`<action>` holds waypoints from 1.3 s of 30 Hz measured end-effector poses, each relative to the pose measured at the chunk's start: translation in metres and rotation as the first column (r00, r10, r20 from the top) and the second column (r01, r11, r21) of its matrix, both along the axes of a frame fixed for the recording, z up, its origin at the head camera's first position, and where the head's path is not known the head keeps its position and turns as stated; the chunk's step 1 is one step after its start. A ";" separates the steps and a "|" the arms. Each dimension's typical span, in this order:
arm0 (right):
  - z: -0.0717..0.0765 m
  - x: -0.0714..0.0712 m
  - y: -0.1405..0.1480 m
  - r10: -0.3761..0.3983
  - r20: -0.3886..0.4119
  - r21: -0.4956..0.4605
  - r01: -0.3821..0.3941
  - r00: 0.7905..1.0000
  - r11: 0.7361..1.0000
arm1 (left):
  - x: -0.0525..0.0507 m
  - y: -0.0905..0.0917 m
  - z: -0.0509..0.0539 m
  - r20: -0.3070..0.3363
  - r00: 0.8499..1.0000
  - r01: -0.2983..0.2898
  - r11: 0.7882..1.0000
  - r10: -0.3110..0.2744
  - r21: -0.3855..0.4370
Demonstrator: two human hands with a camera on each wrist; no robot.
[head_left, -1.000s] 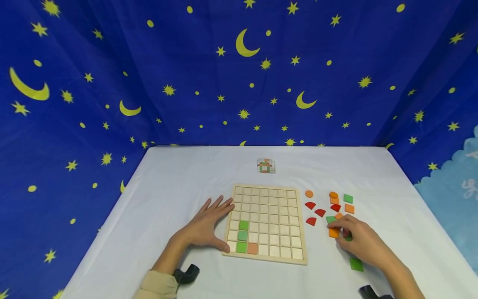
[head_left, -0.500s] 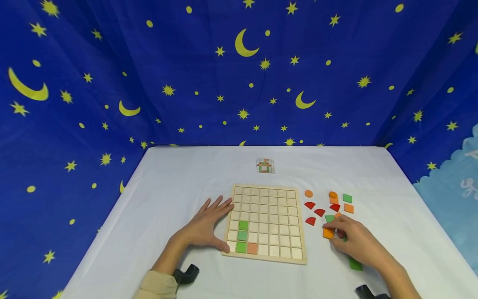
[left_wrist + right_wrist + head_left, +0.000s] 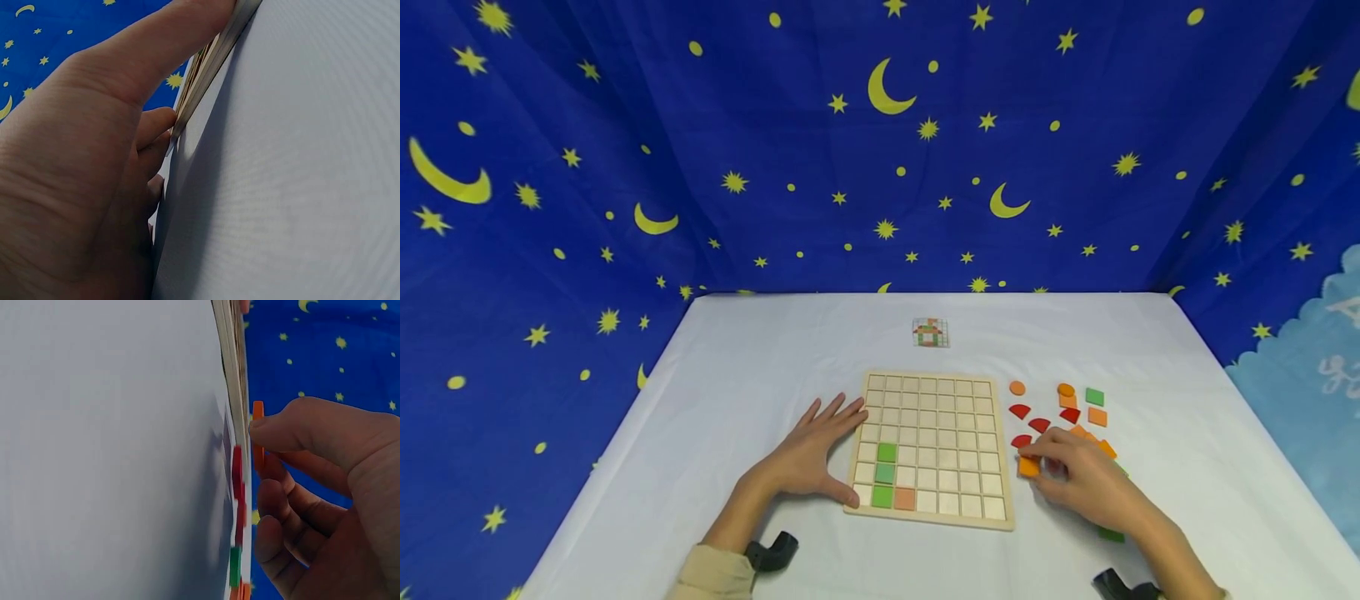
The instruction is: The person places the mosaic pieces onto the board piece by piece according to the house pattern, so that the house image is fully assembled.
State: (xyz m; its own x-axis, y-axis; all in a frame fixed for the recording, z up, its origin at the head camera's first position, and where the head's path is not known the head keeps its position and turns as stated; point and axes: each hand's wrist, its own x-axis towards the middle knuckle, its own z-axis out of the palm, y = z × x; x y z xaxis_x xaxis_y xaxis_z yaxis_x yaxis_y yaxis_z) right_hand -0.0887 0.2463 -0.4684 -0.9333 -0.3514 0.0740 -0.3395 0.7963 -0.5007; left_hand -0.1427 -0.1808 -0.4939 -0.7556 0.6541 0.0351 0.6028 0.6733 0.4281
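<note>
A wooden grid board lies on the white table, with three green square tiles in one column and a salmon square tile at their foot. My left hand rests along the board's left side, fingers spread, thumb at the lower left corner and fingertips at the left edge. An orange square tile is pinched between thumb and fingers of my right hand, just right of the board. The right wrist view shows this orange tile raised off the tabletop.
Red quarter-circle tiles, an orange round tile, orange square tiles and a green tile lie scattered right of the board. My right hand partly covers others. A small pattern card lies behind the board.
My right hand has moved left from the loose tiles toward the board, carrying the orange square tile. The left hand has stayed in place at the board.
</note>
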 end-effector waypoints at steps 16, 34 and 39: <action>-0.001 -0.004 -0.032 0.140 0.014 -0.011 -0.140 0.990 0.990 | 0.000 0.000 0.002 0.000 1.000 0.012 1.000 -0.012 0.018; -0.003 -0.006 -0.058 0.257 0.042 -0.085 -0.253 0.966 0.964 | 0.001 -0.001 0.002 0.003 1.000 -0.004 1.000 0.004 0.010; -0.003 -0.006 -0.064 0.280 0.035 -0.099 -0.276 0.959 0.956 | 0.001 0.000 0.002 -0.011 1.000 0.005 1.000 -0.004 0.011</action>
